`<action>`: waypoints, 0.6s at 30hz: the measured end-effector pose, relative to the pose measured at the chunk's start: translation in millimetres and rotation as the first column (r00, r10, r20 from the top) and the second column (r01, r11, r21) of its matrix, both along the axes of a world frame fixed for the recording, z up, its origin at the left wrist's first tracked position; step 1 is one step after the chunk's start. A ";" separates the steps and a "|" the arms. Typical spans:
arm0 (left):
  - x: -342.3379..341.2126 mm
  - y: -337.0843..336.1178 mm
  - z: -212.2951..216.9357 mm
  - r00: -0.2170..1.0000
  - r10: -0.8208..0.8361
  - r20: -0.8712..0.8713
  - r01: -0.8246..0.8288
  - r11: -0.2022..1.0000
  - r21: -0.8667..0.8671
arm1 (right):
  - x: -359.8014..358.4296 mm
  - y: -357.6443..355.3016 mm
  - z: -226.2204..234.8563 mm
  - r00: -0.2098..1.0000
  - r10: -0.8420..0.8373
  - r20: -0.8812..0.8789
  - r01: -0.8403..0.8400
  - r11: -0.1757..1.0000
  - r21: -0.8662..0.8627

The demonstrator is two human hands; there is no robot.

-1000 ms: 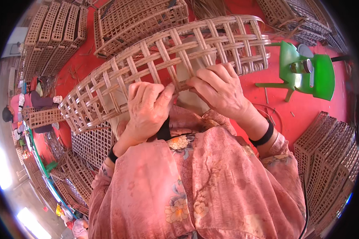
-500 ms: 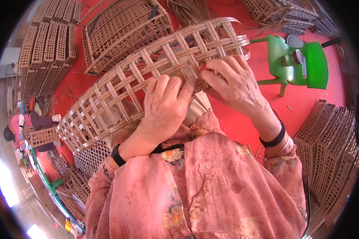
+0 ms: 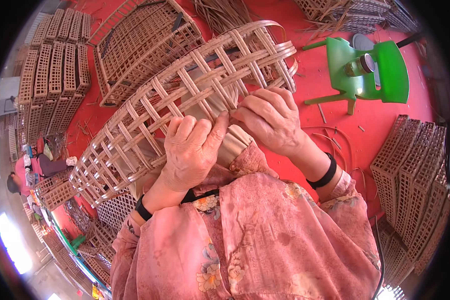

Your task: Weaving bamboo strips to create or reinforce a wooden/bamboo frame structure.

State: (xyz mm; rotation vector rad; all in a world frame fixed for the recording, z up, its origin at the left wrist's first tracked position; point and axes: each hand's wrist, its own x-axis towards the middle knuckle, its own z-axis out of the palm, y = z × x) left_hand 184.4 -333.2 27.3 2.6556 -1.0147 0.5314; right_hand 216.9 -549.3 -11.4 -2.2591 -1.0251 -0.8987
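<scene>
A long woven basket of light brown cane strips, with an open lattice side, lies slantwise across my lap. My left hand is closed at its lower edge, thumb and forefinger pressed together. Close beside it my right hand is bent in a pinch at the same edge, near the basket's right end. The two hands almost meet at the fingertips. Whatever small strip end may be between the fingers is hidden. A thin cane loop arches over the basket's far right end.
Beyond the basket stands a larger woven basket. Stacked baskets rise at the left and right. A green chair carries a jar. Cane strips lie on the red floor. Another person sits at far left.
Both hands have come slightly toward my body and still stay close together at the basket's edge. The surroundings have shifted a little left in the view. Curled strips on the floor now show beside my right wrist.
</scene>
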 end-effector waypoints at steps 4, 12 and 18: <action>-1.5 -1.7 2.3 0.997 0.049 -0.067 -0.050 0.998 -0.023 | 9.6 -29.8 17.1 0.996 -0.050 -0.080 0.045 0.997 -0.059; -0.4 -23.2 9.4 0.994 0.109 -0.033 -0.111 0.991 -0.078 | 18.9 -53.1 45.1 0.971 -0.116 -0.210 0.046 0.950 -0.310; 15.7 -41.9 2.2 0.998 0.062 -0.004 -0.062 0.993 -0.103 | 24.9 -55.4 54.7 0.982 -0.080 -0.170 0.010 0.927 -0.376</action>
